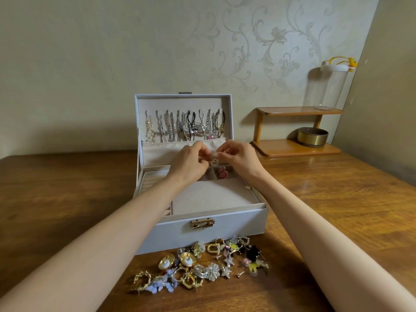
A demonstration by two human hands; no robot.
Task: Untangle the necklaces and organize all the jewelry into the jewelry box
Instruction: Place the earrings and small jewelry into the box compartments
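Your silver chain necklaces are hanging sorted; left hand and right hand are pinching a pale trinket; mixed earring pile is waiting.

No readable text, labels, brands or numbers anywhere; jewelry box clasp too small to tell.

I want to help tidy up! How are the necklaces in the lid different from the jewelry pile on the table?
The necklaces hang in a neat row inside the open lid; the jewelry pile lies jumbled on the table before the jewelry box. The necklaces are long strands, mostly silvery; the jewelry pile is small pieces in gold, blue, black and yellow. Both are jewelry.
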